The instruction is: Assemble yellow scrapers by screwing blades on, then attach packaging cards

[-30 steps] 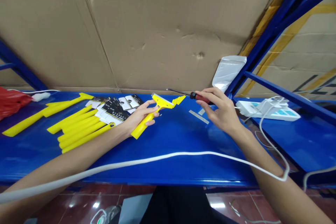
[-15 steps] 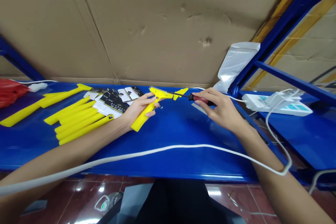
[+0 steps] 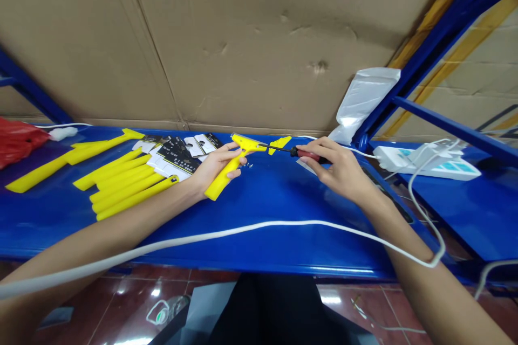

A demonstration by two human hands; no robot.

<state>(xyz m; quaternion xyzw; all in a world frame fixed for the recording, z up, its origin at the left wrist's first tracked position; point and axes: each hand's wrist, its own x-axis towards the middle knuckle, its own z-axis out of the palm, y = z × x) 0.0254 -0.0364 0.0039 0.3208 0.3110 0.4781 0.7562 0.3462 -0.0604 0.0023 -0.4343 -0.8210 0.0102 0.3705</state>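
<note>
A yellow scraper is gripped in my left hand, its handle slanting down to the left and its wide head at the top. My right hand is closed around the red and black handle of a screwdriver. The dark shaft runs leftward to the right end of the scraper's head; whether its tip sits in a screw is too small to tell. Behind the shaft lies a small yellow scraper head piece. Tiny shiny bits, perhaps screws, rest on the blue table beside my left fingers.
Several yellow handles and black-and-white cards lie at left, with a red plastic bag beyond. A white cable crosses in front of my forearms. At right are a power strip and a blue frame post.
Both hands keep their grip on the scraper and the screwdriver, almost in the same place. The view has shifted slightly, so the things at left appear a little further right.
</note>
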